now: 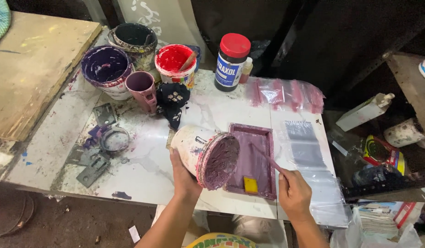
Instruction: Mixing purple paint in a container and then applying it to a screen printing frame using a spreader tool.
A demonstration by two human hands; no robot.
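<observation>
My left hand (183, 177) grips a white plastic tub (194, 147) from below and tips it on its side, its mouth full of thick purple paste (220, 161) facing the right. My right hand (293, 193) holds a thin purple-smeared stick (266, 158) whose tip reaches toward the tub's mouth. Beneath both lies a rectangular screen frame (252, 158) coated purple, with a small yellow piece (250, 185) near its front edge. All of it rests on a white marble-patterned table (143, 165).
At the back stand a purple-stained bucket (106, 68), a dark bucket (134, 37), a red paint tub (174, 62), a mauve cup (142, 87), a dark rag (172, 102) and a red-capped dark bottle (230, 62). Clear plastic sheets (306, 151) lie right; metal brackets (95, 167) left.
</observation>
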